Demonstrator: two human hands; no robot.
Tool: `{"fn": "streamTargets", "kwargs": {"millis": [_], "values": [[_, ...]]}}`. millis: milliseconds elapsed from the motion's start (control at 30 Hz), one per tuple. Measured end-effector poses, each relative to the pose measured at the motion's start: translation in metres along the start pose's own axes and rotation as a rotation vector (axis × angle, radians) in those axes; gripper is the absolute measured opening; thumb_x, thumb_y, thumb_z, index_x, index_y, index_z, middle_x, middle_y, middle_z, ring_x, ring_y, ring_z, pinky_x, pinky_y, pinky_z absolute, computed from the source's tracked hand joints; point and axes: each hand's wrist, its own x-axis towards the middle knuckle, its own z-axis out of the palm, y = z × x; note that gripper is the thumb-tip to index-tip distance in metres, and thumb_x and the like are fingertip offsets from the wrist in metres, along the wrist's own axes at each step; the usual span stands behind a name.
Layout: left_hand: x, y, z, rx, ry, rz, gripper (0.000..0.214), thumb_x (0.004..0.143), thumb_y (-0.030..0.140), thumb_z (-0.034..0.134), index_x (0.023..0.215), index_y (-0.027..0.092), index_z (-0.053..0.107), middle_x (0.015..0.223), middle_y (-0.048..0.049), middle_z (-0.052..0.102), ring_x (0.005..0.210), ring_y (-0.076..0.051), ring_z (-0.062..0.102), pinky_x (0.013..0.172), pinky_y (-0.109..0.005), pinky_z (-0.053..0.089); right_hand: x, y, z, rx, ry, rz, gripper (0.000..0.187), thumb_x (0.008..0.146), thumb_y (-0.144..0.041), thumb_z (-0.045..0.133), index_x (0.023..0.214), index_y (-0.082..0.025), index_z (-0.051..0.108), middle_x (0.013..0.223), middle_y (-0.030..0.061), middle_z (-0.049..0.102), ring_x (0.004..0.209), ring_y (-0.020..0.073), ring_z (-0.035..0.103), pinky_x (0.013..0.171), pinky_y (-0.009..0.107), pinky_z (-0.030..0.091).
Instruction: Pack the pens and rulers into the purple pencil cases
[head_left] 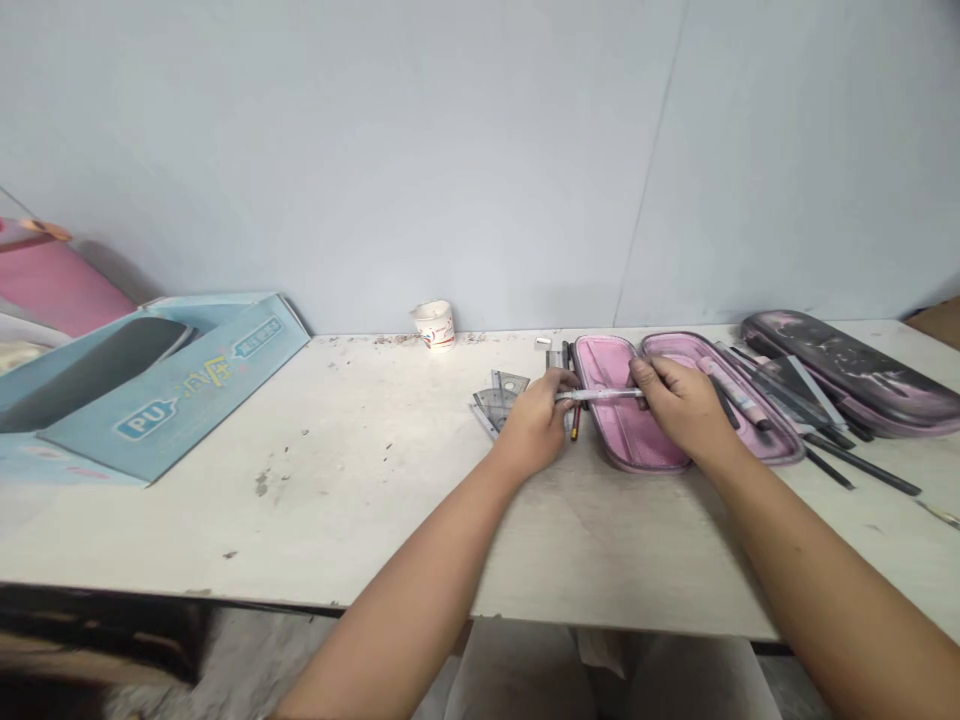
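Observation:
Between my two hands a slim whitish pen [606, 394] lies nearly level. My left hand [534, 418] is closed around its left end, and my right hand [686, 405] pinches its right end, which looks dark. Beneath the pen an open pencil case [637, 448] shows its pink lining. A pale pink tube with a dark tip [739, 398] sits in the right half of the case. Clear set squares [491, 402] lie just left of my left hand. A dark pencil [575, 425] pokes out beside that hand.
A second, dark-patterned pencil case [847, 365] is at the right, with several pens [862, 468] and clear rulers near it. A paper cup [435, 325] stands by the wall. At left is a blue box [172, 395]. The table's front edge runs below my forearms.

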Motion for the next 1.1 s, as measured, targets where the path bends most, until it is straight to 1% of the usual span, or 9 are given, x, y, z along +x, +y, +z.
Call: {"fn": "streamTargets", "kwargs": {"millis": [133, 233, 300, 467, 600, 767, 867, 933, 1100], "values": [[0.0, 0.001, 0.002, -0.056, 0.013, -0.043, 0.024, 0.082, 0.012, 0.041, 0.104, 0.02, 0.046, 0.094, -0.0049, 0.062, 0.089, -0.017, 0.058, 0.081, -0.03, 0.043, -0.001, -0.003, 0.004, 0.117, -0.083, -0.067, 0.025, 0.083, -0.04, 0.046, 0.096, -0.021, 0.054, 0.08, 0.0009, 0.061, 0.065, 0.0132, 0.053, 0.061, 0.026, 0.04], [0.0, 0.001, 0.002, -0.049, 0.02, -0.043, 0.027, 0.081, 0.01, 0.041, 0.105, 0.02, 0.045, 0.096, -0.0047, 0.062, 0.09, -0.016, 0.058, 0.082, -0.029, 0.043, -0.003, -0.003, 0.005, 0.038, -0.084, -0.026, 0.023, 0.083, -0.041, 0.046, 0.082, -0.02, 0.057, 0.066, -0.0003, 0.059, 0.061, 0.0137, 0.052, 0.059, 0.026, 0.038], [0.0, 0.001, 0.002, -0.038, 0.021, -0.037, 0.028, 0.08, 0.01, 0.041, 0.106, 0.02, 0.045, 0.097, -0.0052, 0.062, 0.091, -0.016, 0.057, 0.082, -0.029, 0.043, -0.003, -0.002, 0.004, -0.038, -0.064, 0.019, 0.033, 0.084, -0.046, 0.042, 0.069, -0.02, 0.056, 0.056, -0.0006, 0.055, 0.055, 0.0138, 0.05, 0.056, 0.026, 0.035], [0.003, -0.003, 0.001, -0.046, 0.019, -0.037, 0.029, 0.081, 0.01, 0.04, 0.108, 0.019, 0.044, 0.094, -0.0047, 0.063, 0.088, -0.017, 0.058, 0.083, -0.03, 0.042, -0.001, 0.003, 0.002, 0.048, -0.062, -0.071, 0.028, 0.082, -0.038, 0.047, 0.101, -0.02, 0.056, 0.089, 0.0036, 0.063, 0.069, 0.0142, 0.054, 0.063, 0.026, 0.04], [0.006, -0.009, 0.001, -0.039, 0.027, -0.049, 0.03, 0.08, 0.011, 0.041, 0.108, 0.02, 0.043, 0.095, -0.0042, 0.063, 0.091, -0.017, 0.058, 0.083, -0.031, 0.042, 0.0, 0.009, 0.002, 0.052, -0.059, -0.044, 0.021, 0.083, -0.037, 0.045, 0.084, -0.019, 0.057, 0.067, 0.0005, 0.058, 0.062, 0.0141, 0.052, 0.061, 0.027, 0.04], [0.005, -0.008, 0.001, -0.05, 0.017, -0.043, 0.031, 0.08, 0.01, 0.042, 0.108, 0.02, 0.042, 0.093, -0.0039, 0.064, 0.089, -0.017, 0.058, 0.083, -0.031, 0.042, 0.0, 0.009, 0.002, 0.225, -0.076, -0.046, 0.031, 0.08, -0.038, 0.049, 0.105, -0.02, 0.05, 0.081, 0.0012, 0.06, 0.057, 0.0115, 0.05, 0.055, 0.025, 0.041], [0.003, -0.006, 0.002, -0.051, 0.006, -0.036, 0.029, 0.08, 0.01, 0.041, 0.107, 0.02, 0.043, 0.092, -0.0038, 0.064, 0.087, -0.017, 0.059, 0.082, -0.03, 0.042, -0.001, 0.006, 0.0, 0.148, -0.052, -0.026, 0.023, 0.082, -0.04, 0.048, 0.085, -0.019, 0.055, 0.064, -0.0006, 0.057, 0.054, 0.0121, 0.049, 0.055, 0.025, 0.039], [0.003, -0.005, 0.003, -0.046, -0.005, -0.024, 0.028, 0.08, 0.01, 0.04, 0.107, 0.02, 0.043, 0.091, -0.0035, 0.064, 0.085, -0.016, 0.059, 0.081, -0.03, 0.042, -0.001, 0.005, 0.0, 0.067, -0.031, -0.025, 0.028, 0.083, -0.043, 0.045, 0.073, -0.019, 0.055, 0.057, -0.0006, 0.055, 0.056, 0.0131, 0.05, 0.057, 0.026, 0.038], [0.004, -0.005, 0.004, -0.034, -0.002, -0.002, 0.027, 0.081, 0.011, 0.04, 0.107, 0.019, 0.043, 0.093, -0.0042, 0.063, 0.085, -0.016, 0.058, 0.079, -0.029, 0.043, -0.001, 0.004, 0.001, 0.132, -0.101, -0.089, 0.025, 0.081, -0.038, 0.05, 0.099, -0.02, 0.054, 0.079, 0.0009, 0.061, 0.06, 0.0128, 0.052, 0.059, 0.026, 0.039]]}}
